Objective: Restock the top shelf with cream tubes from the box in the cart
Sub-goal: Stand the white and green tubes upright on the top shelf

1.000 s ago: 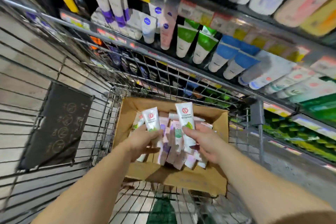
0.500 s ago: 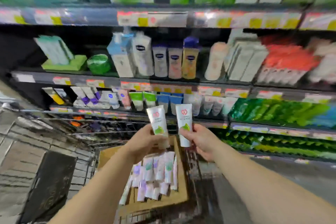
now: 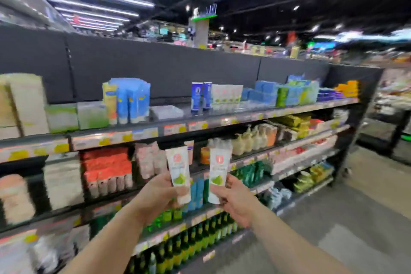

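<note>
Both hands have risen out of the cart since a second ago, and the cardboard box and wire cart are out of sight; the view now faces the shelving straight on. The left hand [image 3: 159, 193] has its grip closed around the lower end of a white cream tube with a red round logo and a green leaf mark [image 3: 179, 172], held upright with the crimped end up. The right hand [image 3: 233, 199] is closed the same way on a second white cream tube with the same red logo and green mark [image 3: 218, 176], also upright. The two tubes stand side by side, near each other but apart, in front of the second shelf level.

Print on the tubes is too blurred to read; only the red emblem and green patch show. On the dark top shelf [image 3: 200, 115] stands a row of matching white tubes with green marks [image 3: 225, 94], just right of two dark blue tubes [image 3: 201, 95]. Left of the blue tubes the shelf is bare as far as a clear plastic tray [image 3: 166, 111], beside a cluster of light blue tubes [image 3: 131, 100]. Yellow and red price tags [image 3: 175, 129] line the shelf's front edge, unreadable. The grey floor aisle [image 3: 347, 218] opens to the right of the hands.
</note>
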Action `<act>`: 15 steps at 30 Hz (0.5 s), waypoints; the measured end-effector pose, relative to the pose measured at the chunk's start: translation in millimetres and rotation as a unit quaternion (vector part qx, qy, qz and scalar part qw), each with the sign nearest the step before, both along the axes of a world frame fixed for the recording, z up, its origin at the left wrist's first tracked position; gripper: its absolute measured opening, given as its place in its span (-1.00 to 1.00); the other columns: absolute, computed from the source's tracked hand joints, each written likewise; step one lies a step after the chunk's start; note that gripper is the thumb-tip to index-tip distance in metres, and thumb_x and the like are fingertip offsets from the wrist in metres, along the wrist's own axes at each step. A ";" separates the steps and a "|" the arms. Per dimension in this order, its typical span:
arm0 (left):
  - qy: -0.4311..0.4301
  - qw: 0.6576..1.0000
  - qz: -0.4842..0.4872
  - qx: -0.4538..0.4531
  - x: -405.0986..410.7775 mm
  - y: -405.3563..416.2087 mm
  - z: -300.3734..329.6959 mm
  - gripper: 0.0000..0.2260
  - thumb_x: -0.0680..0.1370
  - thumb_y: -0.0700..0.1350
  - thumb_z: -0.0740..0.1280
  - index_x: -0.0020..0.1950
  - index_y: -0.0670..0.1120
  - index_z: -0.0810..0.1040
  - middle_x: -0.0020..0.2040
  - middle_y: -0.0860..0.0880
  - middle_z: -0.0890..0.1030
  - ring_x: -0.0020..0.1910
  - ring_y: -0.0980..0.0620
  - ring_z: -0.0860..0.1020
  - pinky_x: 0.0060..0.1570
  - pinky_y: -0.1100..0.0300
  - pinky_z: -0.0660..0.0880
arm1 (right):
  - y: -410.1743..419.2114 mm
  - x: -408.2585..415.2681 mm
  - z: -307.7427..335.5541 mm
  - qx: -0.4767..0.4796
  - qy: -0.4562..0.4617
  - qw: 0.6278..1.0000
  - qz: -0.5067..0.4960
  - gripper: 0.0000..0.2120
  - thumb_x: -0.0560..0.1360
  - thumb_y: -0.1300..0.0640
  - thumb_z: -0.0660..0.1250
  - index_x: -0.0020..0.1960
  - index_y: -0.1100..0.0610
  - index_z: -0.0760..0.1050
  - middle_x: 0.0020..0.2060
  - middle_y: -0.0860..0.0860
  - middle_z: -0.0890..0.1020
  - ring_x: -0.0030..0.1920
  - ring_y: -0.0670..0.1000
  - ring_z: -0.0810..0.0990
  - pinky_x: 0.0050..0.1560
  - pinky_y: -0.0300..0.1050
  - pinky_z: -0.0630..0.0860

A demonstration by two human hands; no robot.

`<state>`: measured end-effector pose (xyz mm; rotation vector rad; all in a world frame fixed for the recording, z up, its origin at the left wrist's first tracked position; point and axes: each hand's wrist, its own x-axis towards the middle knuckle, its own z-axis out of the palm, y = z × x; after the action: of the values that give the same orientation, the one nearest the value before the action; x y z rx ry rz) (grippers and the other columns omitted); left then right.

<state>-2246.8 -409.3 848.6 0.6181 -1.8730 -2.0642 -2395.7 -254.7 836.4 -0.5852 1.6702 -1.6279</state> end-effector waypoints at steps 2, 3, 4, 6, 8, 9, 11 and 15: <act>0.018 0.999 -0.036 0.002 -48.2 17.6 18.0 -0.56 0.32 -0.23 0.52 0.18 -0.10 0.55 0.08 -0.12 0.68 0.03 -0.09 0.66 0.02 -0.04 0.58 | 31.1 -37.2 16.1 -0.021 0.022 0.999 -0.033 -0.72 0.52 0.28 0.39 0.20 0.10 0.49 -0.04 0.13 0.66 -0.02 0.14 0.55 0.02 0.09 0.46; 0.021 0.999 -0.038 -0.001 -70.6 23.9 23.4 -0.59 0.35 -0.29 0.52 0.16 -0.09 0.55 0.07 -0.12 0.68 0.00 -0.08 0.66 0.03 -0.06 0.57 | 43.9 -53.4 21.7 -0.030 0.030 0.998 -0.045 -0.74 0.52 0.26 0.39 0.18 0.08 0.50 -0.05 0.11 0.66 -0.02 0.15 0.57 0.06 0.10 0.50; 0.023 0.999 -0.034 -0.006 -91.5 28.8 28.0 -0.64 0.41 -0.35 0.48 0.14 -0.10 0.55 0.05 -0.14 0.68 -0.02 -0.08 0.66 0.02 -0.06 0.57 | 55.0 -68.9 25.4 -0.034 0.035 0.997 -0.055 -0.75 0.52 0.24 0.40 0.17 0.07 0.50 -0.05 0.11 0.66 -0.02 0.15 0.58 0.10 0.11 0.52; 0.017 0.999 -0.031 -0.029 -129.8 36.1 33.8 -0.69 0.47 -0.41 0.40 0.15 -0.15 0.54 0.03 -0.17 0.68 -0.05 -0.10 0.66 -0.02 -0.05 0.60 | 70.2 -98.1 28.1 -0.035 0.046 0.996 -0.073 -0.74 0.51 0.19 0.42 0.17 0.06 0.51 -0.03 0.14 0.63 -0.04 0.14 0.57 0.12 0.14 0.52; 0.019 0.998 -0.035 -0.050 -163.9 38.1 37.1 -0.72 0.48 -0.40 0.39 0.16 -0.19 0.54 -0.06 -0.14 0.69 -0.11 -0.07 0.67 -0.13 0.04 0.64 | 75.8 -126.8 28.8 -0.023 0.073 0.993 -0.088 -0.68 0.48 0.10 0.46 0.21 0.03 0.52 -0.03 0.17 0.61 -0.08 0.15 0.57 0.08 0.16 0.53; 0.021 0.998 -0.034 -0.053 -179.4 37.1 38.0 -0.74 0.49 -0.40 0.38 0.14 -0.19 0.55 -0.11 -0.11 0.70 -0.15 -0.04 0.67 -0.20 0.08 0.64 | 75.2 -142.6 29.0 -0.017 0.088 0.992 -0.091 -0.66 0.47 0.06 0.47 0.22 0.01 0.52 -0.02 0.20 0.61 -0.07 0.18 0.58 0.05 0.14 0.54; 0.029 0.998 -0.029 -0.044 -209.8 29.4 38.0 -0.76 0.49 -0.42 0.37 0.07 -0.15 0.56 -0.18 -0.07 0.72 -0.20 -0.02 0.68 -0.30 0.14 0.62 | 67.6 -177.0 31.1 -0.008 0.110 0.989 -0.099 -0.70 0.47 0.04 0.46 0.18 -0.01 0.54 0.02 0.15 0.66 0.03 0.19 0.63 0.10 0.13 0.54; 0.035 0.995 -0.025 -0.092 -273.7 -5.5 44.1 -0.81 0.51 -0.39 0.36 0.05 -0.15 0.56 -0.13 -0.19 0.71 -0.15 -0.12 0.67 -0.16 0.02 0.59 | 36.7 -247.4 41.2 -0.011 0.140 0.984 -0.110 -0.82 0.51 0.12 0.43 0.10 0.03 0.58 -0.03 0.02 0.71 0.00 0.06 0.66 0.00 -0.03 0.55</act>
<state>-2520.5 -414.8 892.7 0.4523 -2.0264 -1.8883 -2643.2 -218.1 877.7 -0.6855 1.9823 -1.7864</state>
